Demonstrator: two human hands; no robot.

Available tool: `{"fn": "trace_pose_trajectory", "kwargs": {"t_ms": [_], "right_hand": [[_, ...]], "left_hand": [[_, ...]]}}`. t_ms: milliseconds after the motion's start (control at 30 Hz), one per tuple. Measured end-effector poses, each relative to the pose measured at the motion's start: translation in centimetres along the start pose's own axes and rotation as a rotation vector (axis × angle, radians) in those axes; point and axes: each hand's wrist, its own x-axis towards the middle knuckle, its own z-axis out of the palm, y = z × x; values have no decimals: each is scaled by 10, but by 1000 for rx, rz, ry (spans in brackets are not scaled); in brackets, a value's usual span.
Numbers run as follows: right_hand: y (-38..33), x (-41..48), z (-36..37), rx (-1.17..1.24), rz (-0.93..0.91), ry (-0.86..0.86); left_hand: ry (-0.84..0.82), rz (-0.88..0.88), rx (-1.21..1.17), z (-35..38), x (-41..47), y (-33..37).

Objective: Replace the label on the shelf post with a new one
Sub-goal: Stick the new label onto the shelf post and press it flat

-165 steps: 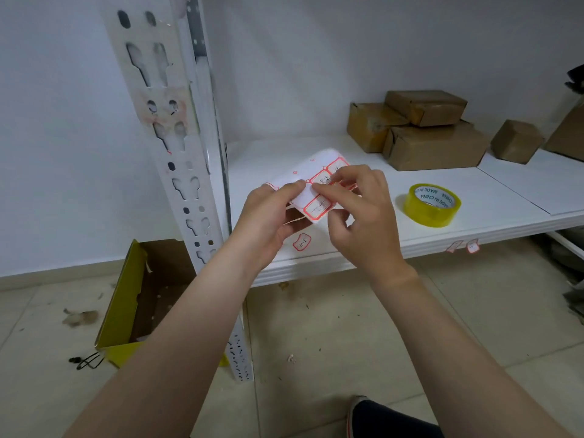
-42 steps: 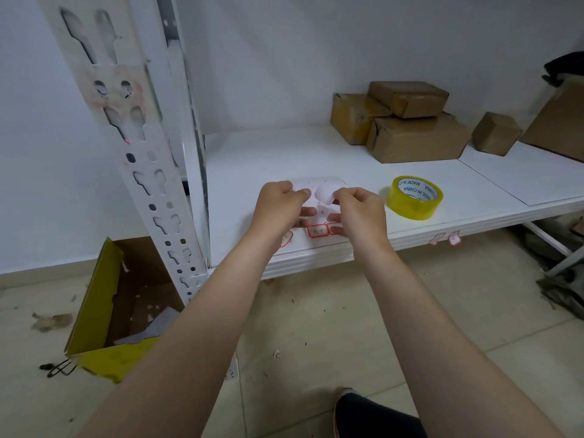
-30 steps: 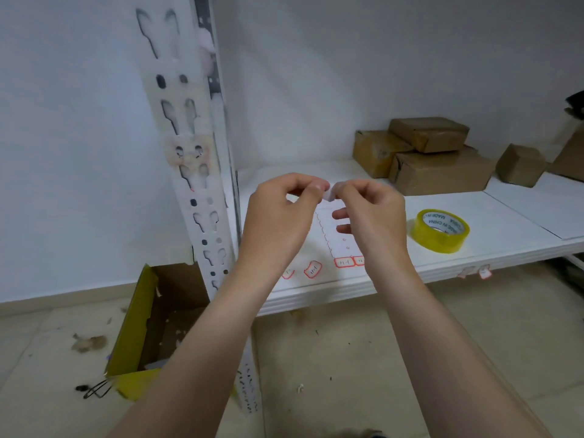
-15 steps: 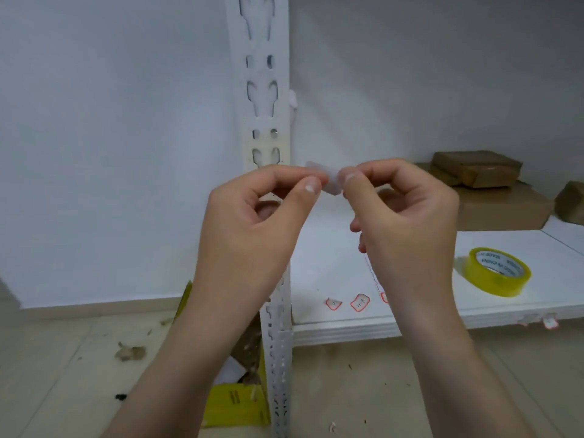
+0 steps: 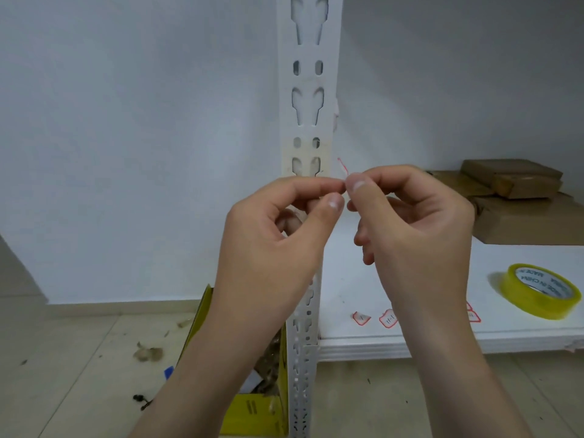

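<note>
While both my hands sit raised in front of the shelf post [image 5: 308,128], only a sliver of the new label [image 5: 342,168] shows: a thin red-edged strip poking up above my right thumb, seen edge-on, print unreadable. Right hand [image 5: 414,222] pinches it between thumb and forefinger. Left hand [image 5: 278,238] is pinched too, fingertips meeting the right's at the label; can't tell if it actually grips the label or just touches. Post has a yellowish residue patch just above my knuckles; lower post is hidden behind my left hand. Loose labels [image 5: 374,318] lie on the shelf [image 5: 442,338], some covered by my right wrist. Tape roll [image 5: 538,290] sits near the right edge. Yellow box [image 5: 252,409] on the floor, mostly blocked by my left forearm.
</note>
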Motion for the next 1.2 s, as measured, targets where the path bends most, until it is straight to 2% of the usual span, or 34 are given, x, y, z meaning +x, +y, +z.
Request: {"fn": "trace_pose_trajectory", "kwargs": {"t_ms": [300, 400, 500, 633, 1200], "right_hand": [[1, -3, 12, 79, 29, -108], [4, -2, 10, 40, 36, -55], [10, 0, 7, 7, 122, -2], [15, 3, 8, -53, 201, -56], [10, 10, 16, -54, 139, -14]], "left_hand": [[36, -32, 0, -11, 8, -11], [60, -60, 19, -15, 12, -16], [50, -86, 51, -19, 16, -19], [-12, -117, 73, -23, 20, -18], [46, -118, 28, -30, 31, -14]]}}
